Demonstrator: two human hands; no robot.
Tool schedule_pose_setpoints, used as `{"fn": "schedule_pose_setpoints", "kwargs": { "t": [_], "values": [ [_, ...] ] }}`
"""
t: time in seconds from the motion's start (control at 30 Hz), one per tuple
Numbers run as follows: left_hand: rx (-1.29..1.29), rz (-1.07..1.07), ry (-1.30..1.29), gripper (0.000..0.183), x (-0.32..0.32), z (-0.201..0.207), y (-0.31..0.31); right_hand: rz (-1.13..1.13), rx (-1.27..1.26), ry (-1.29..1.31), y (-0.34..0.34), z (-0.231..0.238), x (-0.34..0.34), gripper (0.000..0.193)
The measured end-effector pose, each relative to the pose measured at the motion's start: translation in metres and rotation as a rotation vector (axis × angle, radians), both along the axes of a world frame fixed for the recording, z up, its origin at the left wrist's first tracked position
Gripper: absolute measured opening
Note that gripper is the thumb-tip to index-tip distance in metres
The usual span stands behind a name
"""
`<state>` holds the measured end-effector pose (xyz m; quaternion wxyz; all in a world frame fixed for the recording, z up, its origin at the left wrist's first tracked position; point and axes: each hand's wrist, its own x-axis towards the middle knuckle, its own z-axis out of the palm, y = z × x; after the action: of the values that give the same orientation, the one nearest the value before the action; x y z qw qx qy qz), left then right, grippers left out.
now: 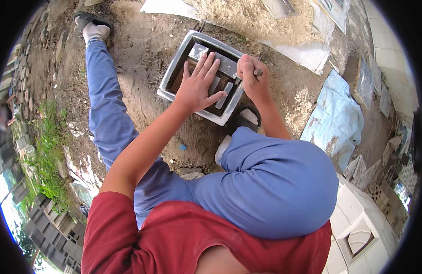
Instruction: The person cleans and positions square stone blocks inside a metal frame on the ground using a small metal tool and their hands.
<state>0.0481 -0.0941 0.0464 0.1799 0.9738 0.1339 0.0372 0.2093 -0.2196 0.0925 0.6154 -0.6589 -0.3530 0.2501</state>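
A rectangular grey metal mould rests on the dirt ground in front of me, slightly turned. Inside it are a large smooth metal block toward the far side and narrow metal bars nearer me. My left hand lies flat over these inner pieces, fingers spread, holding nothing. At the mould's right rim my right hand is closed round a tool handle. Only the rounded end of that handle sticks out of the fist; the tool's working part is hidden.
My shod foot stands close to the mould's near right corner. Pale sandy material lies on white sheeting beyond it. At the right are a dusty light-blue sheet and a wooden box. Stacked pale blocks rise at lower right.
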Motion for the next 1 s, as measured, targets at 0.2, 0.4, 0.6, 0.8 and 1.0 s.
{"fn": "schedule_pose_setpoints", "kwargs": {
  "t": [0.2,0.4,0.6,0.8,1.0],
  "values": [
    [-0.014,0.002,-0.012,0.097,0.003,0.002,0.0,-0.063,0.178,0.14,-0.002,-0.002,0.016,0.05],
    [-0.013,0.014,-0.012,0.097,0.0,0.001,0.001,-0.014,0.14,0.154,0.0,0.013,0.015,0.049],
    [-0.027,0.003,-0.029,0.098,0.002,0.001,0.0,-0.009,-0.049,0.092,0.007,0.014,0.019,0.049],
    [-0.026,0.021,-0.015,0.097,0.001,0.0,0.001,-0.009,-0.053,0.108,0.009,0.008,-0.002,0.048],
    [-0.034,0.025,-0.021,0.097,0.003,0.003,0.002,0.02,-0.062,0.063,0.001,0.02,-0.012,0.045]
  ]
}}
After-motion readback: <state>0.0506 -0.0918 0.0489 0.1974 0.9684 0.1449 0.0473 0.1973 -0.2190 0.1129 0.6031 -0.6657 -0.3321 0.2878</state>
